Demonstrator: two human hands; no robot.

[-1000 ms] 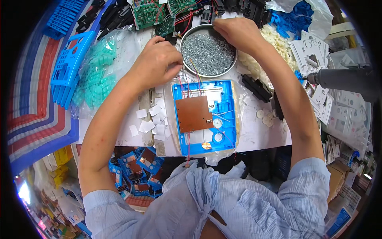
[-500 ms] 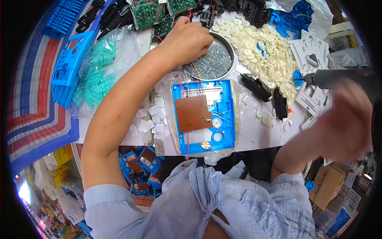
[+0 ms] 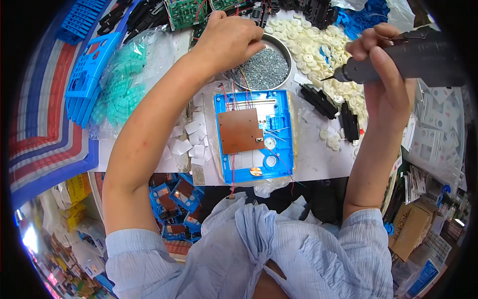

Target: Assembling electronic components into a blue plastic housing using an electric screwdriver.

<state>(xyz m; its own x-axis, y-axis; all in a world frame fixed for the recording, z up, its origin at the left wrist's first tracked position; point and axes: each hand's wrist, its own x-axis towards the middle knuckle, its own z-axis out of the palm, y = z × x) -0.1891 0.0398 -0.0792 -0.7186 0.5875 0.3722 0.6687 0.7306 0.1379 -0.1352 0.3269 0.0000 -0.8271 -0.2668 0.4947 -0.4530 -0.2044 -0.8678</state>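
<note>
My left hand [image 3: 230, 41] is over the near-left rim of a round metal tray [image 3: 290, 67] of small silver screws [image 3: 266, 70]. Its fingers curl in, and what they may pinch is hidden beneath them. In my right hand [image 3: 391, 89] is a dark grey electric screwdriver [image 3: 428, 57], gripped with its thin bit pointing left over cream discs. Between my arms lies a blue plastic housing [image 3: 285, 149], open side up. A brown circuit board [image 3: 238, 130] sits in its left half, with red wires running above and below it.
Cream plastic discs [image 3: 303, 50] are heaped behind right, with black plastic parts [image 3: 350, 122] in front. Mint-green parts [image 3: 122, 94] in a bag and a blue shell stack [image 3: 92, 74] stand left. Green circuit boards [image 3: 184, 14] lie at the back, paper squares [image 3: 196, 134] beside the housing.
My right hand has swung the screwdriver inward, left and up from the far right. My left hand has shifted slightly up and left from the screws. The housing appears a little higher in view.
</note>
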